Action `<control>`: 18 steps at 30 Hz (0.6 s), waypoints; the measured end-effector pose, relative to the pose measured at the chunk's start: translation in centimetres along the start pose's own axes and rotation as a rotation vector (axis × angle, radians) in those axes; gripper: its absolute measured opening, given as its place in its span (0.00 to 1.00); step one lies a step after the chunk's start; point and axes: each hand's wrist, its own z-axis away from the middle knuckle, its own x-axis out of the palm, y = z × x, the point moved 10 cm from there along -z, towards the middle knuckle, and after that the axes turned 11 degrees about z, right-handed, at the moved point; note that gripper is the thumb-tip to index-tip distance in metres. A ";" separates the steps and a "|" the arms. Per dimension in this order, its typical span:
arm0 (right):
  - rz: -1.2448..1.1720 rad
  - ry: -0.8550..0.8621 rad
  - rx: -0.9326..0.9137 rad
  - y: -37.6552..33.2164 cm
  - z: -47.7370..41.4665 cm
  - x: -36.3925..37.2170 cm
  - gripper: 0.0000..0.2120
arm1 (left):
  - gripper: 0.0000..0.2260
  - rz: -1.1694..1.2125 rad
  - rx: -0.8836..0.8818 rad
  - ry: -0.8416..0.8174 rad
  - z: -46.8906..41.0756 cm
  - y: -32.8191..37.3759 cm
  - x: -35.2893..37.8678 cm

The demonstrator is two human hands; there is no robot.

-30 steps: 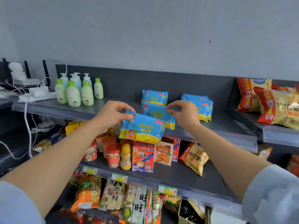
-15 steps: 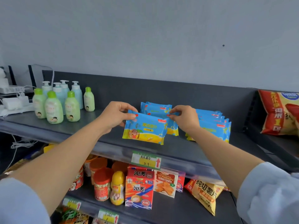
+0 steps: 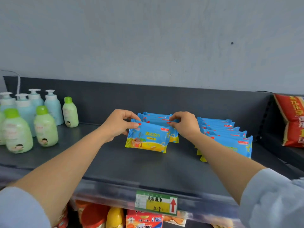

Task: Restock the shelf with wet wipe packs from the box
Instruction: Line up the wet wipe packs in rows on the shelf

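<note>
A blue and yellow wet wipe pack [image 3: 148, 138] stands tilted on the dark top shelf [image 3: 131, 165], at the front of a short row of like packs [image 3: 158, 118]. My left hand [image 3: 117, 125] pinches its top left corner. My right hand [image 3: 185, 123] pinches the top right corner of a pack just behind it. A second, longer row of wet wipe packs [image 3: 225, 137] leans to the right of my right forearm. The box is out of view.
Green and pale blue lotion bottles [image 3: 31, 119] crowd the shelf's left end. Red and yellow snack bags [image 3: 292, 120] lie at the far right. A price label [image 3: 156, 202] hangs on the shelf's front edge. Jars and cartons [image 3: 143, 220] fill the shelf below.
Both hands carried the packs up from in front of the shelf edge and back onto the shelf, against the left row. The view rose and closed in on the top shelf.
</note>
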 end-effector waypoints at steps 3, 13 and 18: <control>0.036 -0.011 0.002 0.2 -0.8 0.4 0.04 | 0.04 -0.080 0.025 -0.046 -1.7 0.0 0.1; 0.066 -0.045 0.000 0.8 -1.8 1.0 0.04 | 0.02 -0.632 0.219 -0.114 -4.7 2.0 1.5; 0.065 -0.050 -0.010 0.4 -1.9 1.0 0.06 | 0.03 -0.834 0.278 -0.156 -5.4 2.0 2.8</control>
